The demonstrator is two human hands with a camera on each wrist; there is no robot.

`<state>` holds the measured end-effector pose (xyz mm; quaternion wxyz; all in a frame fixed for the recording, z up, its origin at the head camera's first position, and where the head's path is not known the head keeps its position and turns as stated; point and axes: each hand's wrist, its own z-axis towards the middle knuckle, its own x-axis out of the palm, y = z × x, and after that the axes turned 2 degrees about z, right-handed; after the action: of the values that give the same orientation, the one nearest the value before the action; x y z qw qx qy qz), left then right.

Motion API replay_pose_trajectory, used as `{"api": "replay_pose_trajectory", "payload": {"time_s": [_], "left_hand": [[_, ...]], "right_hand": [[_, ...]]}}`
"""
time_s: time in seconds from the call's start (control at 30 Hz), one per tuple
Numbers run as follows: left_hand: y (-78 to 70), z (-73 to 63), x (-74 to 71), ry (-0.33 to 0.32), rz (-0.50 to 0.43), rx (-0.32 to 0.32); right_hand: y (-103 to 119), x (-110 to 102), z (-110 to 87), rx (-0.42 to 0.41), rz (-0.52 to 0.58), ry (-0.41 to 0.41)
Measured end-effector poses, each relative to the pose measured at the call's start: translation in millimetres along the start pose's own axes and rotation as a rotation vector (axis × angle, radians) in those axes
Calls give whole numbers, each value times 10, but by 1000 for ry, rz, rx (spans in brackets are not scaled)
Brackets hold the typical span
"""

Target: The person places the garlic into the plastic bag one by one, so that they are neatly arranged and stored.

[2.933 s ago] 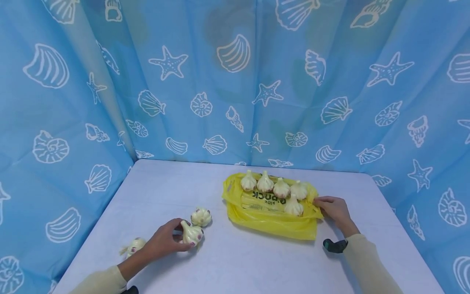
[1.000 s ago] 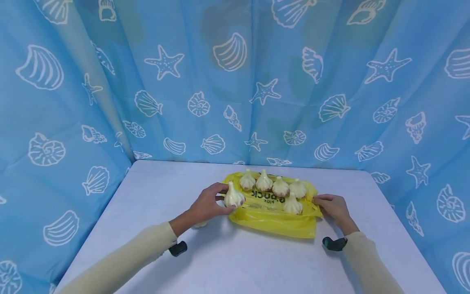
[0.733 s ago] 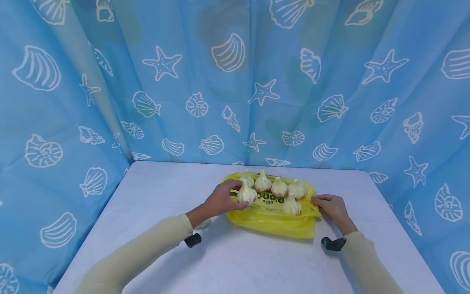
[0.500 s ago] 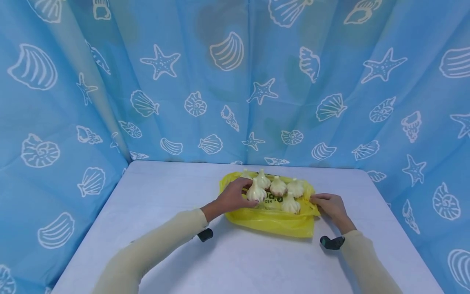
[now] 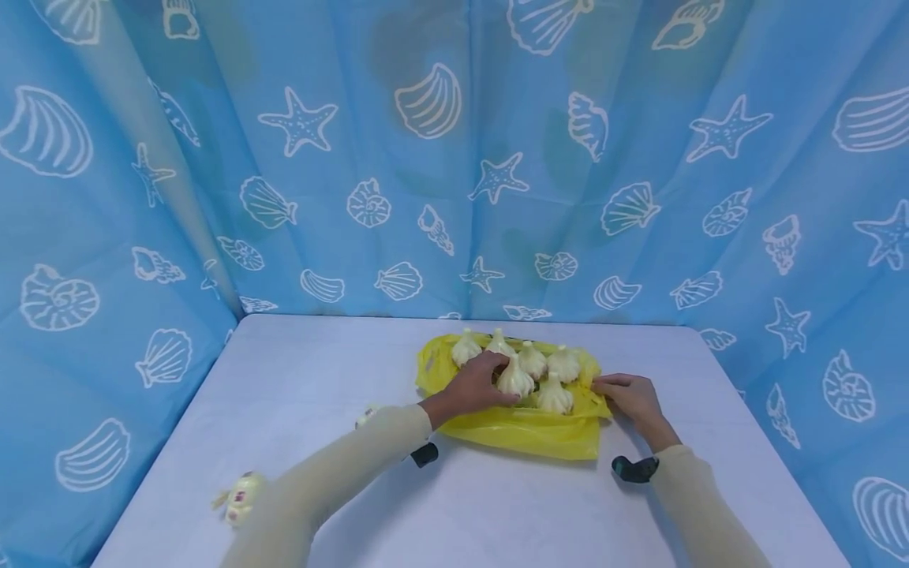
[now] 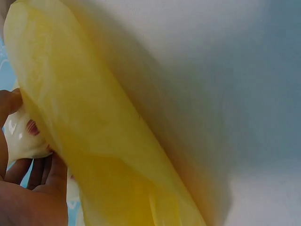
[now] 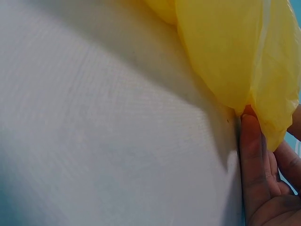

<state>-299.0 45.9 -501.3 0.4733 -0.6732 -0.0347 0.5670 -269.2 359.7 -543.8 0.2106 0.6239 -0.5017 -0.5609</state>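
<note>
In the head view my left hand (image 5: 474,384) holds a white garlic bulb (image 5: 515,380) between thumb and fingers, over the middle of a yellow plastic bag (image 5: 511,438). The left wrist view shows purple marks on that garlic bulb (image 6: 23,134), partly behind the bag's side (image 6: 94,103). Several other bulbs stand stem up on the bag, one (image 5: 555,394) just right of the held bulb and one (image 5: 465,348) at the back left. My right hand (image 5: 635,401) pinches the bag's right edge; the right wrist view has its fingers (image 7: 254,160) at the yellow plastic (image 7: 225,52).
On the white table (image 5: 497,513) a garlic bulb (image 5: 244,498) with a dry stem lies at the left. Another bulb (image 5: 365,415) is mostly hidden behind my left sleeve (image 5: 341,465). A blue shell-print curtain (image 5: 426,197) stands round the back and sides.
My left hand has carried the garlic bulb from the left part of the table rightward to over the bag, among the other bulbs. My right hand keeps its place at the bag's edge.
</note>
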Motion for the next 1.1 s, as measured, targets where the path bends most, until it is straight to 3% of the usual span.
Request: {"api": "replay_pose_trajectory", "payload": {"time_s": [0.33, 0.6, 0.87, 1.1], "left_hand": [[32, 92, 106, 17, 77, 4], [15, 111, 128, 53, 49, -9], [3, 127, 169, 54, 50, 35], [1, 138, 200, 72, 61, 17]], "right_hand": [[15, 10, -13, 11, -11, 5], [33, 3, -37, -1, 5, 14], [34, -13, -34, -11, 11, 11], [27, -13, -13, -3, 2, -4]]}}
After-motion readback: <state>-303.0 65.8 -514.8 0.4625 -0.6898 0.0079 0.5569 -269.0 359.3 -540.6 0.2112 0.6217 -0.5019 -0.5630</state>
